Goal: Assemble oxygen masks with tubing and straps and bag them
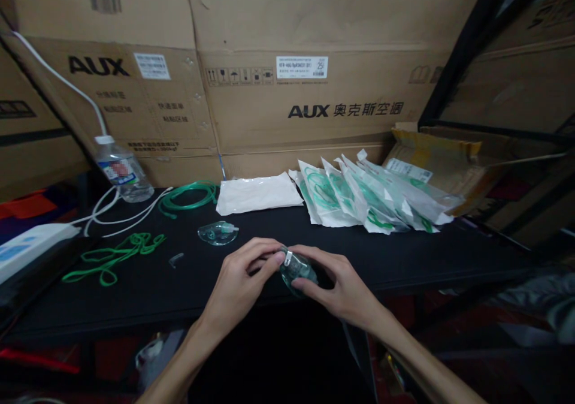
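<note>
Between my two hands, over the front edge of the black table, is a clear green-tinted oxygen mask (pixel 296 267) with a small metal nose clip (pixel 288 258). My left hand (pixel 247 275) pinches the mask at its upper left, by the clip. Around its right side curls my right hand (pixel 335 278), thumb on the near face. A second clear mask (pixel 218 232) lies on the table beyond my left hand. To the left are a small clear plastic piece (pixel 176 260) and a tangled green elastic strap (pixel 117 257).
Coiled green tubing (pixel 191 196) and a white packet (pixel 259 193) lie at the back. Several packaged mask sets (pixel 359 194) lean before an opened carton (pixel 442 158). A bottle (pixel 123 170), white cables and a power strip (pixel 38 245) occupy the left. Cardboard (pixel 251 116) walls the back.
</note>
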### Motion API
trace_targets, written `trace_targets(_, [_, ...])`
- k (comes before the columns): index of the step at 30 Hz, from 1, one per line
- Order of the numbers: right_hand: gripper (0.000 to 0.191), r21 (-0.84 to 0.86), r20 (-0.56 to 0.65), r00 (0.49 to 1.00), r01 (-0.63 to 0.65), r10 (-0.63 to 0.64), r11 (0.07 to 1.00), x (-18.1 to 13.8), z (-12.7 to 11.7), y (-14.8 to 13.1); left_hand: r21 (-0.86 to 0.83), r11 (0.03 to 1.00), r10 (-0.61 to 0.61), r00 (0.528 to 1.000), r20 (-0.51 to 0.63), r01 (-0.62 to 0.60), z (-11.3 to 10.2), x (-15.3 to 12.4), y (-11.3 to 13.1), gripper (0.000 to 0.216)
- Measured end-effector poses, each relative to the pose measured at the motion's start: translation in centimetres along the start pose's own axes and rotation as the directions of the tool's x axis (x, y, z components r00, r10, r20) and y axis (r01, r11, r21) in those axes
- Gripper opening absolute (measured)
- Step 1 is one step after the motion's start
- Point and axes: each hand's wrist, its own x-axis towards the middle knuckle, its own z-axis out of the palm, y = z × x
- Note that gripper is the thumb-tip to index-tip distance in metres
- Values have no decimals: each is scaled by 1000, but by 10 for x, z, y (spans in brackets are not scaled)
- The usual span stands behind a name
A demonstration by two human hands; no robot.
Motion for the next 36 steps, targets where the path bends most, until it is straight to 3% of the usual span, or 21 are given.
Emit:
trace_targets(3, [46,71,26,998,-52,50,996,0,0,2,-35,999,-11,1000,18,12,-1,1,2,22])
trace_targets(9, [39,68,-85,995,-54,60,996,0,3,11,-132,988,-74,993,87,85,2,0,2,40])
trace_targets(15, [37,-29,-143,990,6,-10,1000,0,6,11,-85,995,-41,995,95,49,0,0,0,25])
trace_targets(21, [26,-65,-120,991,56,-63,996,0,6,11,23,1000,18,995,99,-20,-1,1,2,15])
trace_targets(26, [26,-87,-117,987,98,-108,991,-1,6,11,12,1000,23,996,86,-24,1,1,0,14])
trace_targets(32, [27,-116,-179,972,132,-152,984,-1,9,13,-106,989,-98,993,71,105,1,1,0,29])
trace_targets(36, [29,-170,-202,957,175,-208,970,-1,10,14,-81,983,-155,984,87,162,-3,3,4,29])
